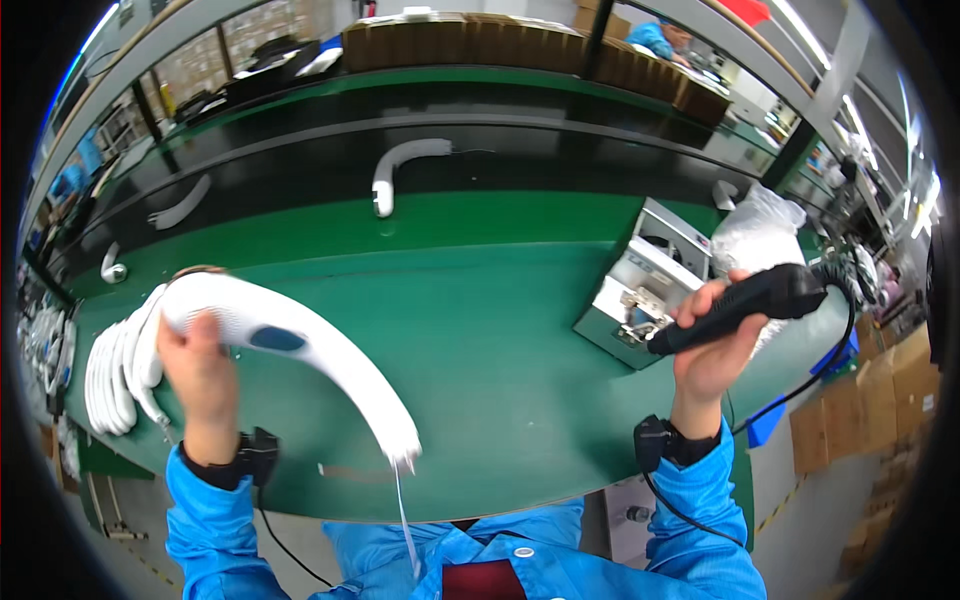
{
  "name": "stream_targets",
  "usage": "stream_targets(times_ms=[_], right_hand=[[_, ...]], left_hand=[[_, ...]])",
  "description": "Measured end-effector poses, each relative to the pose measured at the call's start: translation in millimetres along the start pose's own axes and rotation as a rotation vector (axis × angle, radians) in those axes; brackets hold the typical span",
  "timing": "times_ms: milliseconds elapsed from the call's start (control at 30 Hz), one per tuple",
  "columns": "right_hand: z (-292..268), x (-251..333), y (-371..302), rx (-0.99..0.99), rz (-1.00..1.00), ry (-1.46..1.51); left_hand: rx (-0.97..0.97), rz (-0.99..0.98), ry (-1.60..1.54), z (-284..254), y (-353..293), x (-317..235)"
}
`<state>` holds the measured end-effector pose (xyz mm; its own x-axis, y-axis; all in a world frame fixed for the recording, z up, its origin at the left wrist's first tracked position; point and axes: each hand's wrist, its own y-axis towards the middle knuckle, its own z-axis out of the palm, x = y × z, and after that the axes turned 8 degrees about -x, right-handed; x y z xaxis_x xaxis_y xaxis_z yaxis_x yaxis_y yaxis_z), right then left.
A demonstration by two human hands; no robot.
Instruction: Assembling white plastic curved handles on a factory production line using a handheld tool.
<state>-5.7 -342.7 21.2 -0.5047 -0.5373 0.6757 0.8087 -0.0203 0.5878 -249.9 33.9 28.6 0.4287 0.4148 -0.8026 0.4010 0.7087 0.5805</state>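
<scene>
My left hand [205,370] grips the curved white plastic housing [328,345], which extends rightward from it; I judge it light, stiff, slick, best held at that wide end. My right hand [712,360] clasps the black cylindrical corded tool [742,308].

Green workbench [500,400] over a grey floor [800,530], brown cardboard boxes [865,405] at right, bright strip lights [803,34] above.

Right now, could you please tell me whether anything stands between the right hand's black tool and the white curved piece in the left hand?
The silver box shows behind the tip of the black tool, though one view cannot tell whether it blocks the way. Past it, nothing visible stands before the white curved piece.
</scene>
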Motion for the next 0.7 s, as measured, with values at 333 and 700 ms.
stream_targets(times_ms=[333, 700], right_hand=[[-7.7, -24.6, 28.3, 0.102, -0.015, -0.168], [18.5, -35.5, -32.4, 0.134, 0.221, -0.072]], left_hand=[[0.635, -0.426, -0.632, 241.1, -49.7, 31.3], [0.557, -0.456, -0.586, 255.8, -57.6, 60.2]])
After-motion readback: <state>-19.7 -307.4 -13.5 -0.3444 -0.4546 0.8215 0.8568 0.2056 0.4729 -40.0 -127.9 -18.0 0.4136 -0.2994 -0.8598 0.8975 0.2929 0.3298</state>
